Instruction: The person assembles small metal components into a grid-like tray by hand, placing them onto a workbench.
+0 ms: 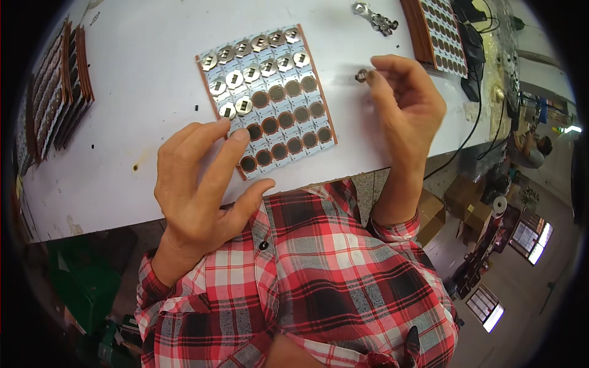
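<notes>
A panel of small circuit boards (268, 98) with copper edges lies on the white table (141, 67). Its upper rows carry shiny round metal clips; its lower rows show bare dark round pads. My left hand (199, 184) rests with spread fingers on the panel's near left corner, index and middle fingertips pressing on it. My right hand (405, 104) hovers to the right of the panel and pinches one small metal clip (362, 75) between thumb and fingertip.
A loose heap of metal clips (374, 18) lies at the far edge. Stacks of similar panels stand at the left (58, 92) and far right (438, 30). Black cables (475, 116) hang off the table's right side. Another person (531, 150) sits far right.
</notes>
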`<state>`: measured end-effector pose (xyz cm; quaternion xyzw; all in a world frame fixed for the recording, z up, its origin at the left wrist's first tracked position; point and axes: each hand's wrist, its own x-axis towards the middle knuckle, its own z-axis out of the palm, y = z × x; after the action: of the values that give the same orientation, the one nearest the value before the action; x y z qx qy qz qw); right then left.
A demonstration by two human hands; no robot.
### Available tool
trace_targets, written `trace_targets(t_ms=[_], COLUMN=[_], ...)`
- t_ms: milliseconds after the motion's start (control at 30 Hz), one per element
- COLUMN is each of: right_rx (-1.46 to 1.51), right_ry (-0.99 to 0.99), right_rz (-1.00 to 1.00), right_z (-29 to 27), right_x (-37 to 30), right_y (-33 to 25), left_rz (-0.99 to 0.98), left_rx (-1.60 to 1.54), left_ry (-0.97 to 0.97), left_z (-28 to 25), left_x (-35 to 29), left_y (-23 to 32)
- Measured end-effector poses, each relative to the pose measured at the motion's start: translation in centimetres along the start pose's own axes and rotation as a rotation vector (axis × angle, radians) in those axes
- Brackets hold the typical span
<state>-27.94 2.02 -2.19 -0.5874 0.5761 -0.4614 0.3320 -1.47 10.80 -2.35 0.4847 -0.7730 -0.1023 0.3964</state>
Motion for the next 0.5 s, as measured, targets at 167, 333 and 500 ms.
trace_targets(t_ms=[167, 333, 500], right_rx=[0.148, 0.100, 0.145], right_ry=[-0.054, -0.174, -0.309], right_rz=[-0.289, -0.638, -0.511], right_z=[2.2, 3.8, 3.9], right_x=[-2.9, -3.7, -4.2], right_y=[-2.2, -2.5, -2.5], left_rz=[-0.248, -0.804, -0.795], left_rx=[-0.402, -1.354, -1.421], left_ry=[0.012, -0.093, -0.039], left_z=[-0.5, 0.0, 0.3], left_x=[1.0, 2.9, 1.9], left_y=[1.5, 1.9, 1.2])
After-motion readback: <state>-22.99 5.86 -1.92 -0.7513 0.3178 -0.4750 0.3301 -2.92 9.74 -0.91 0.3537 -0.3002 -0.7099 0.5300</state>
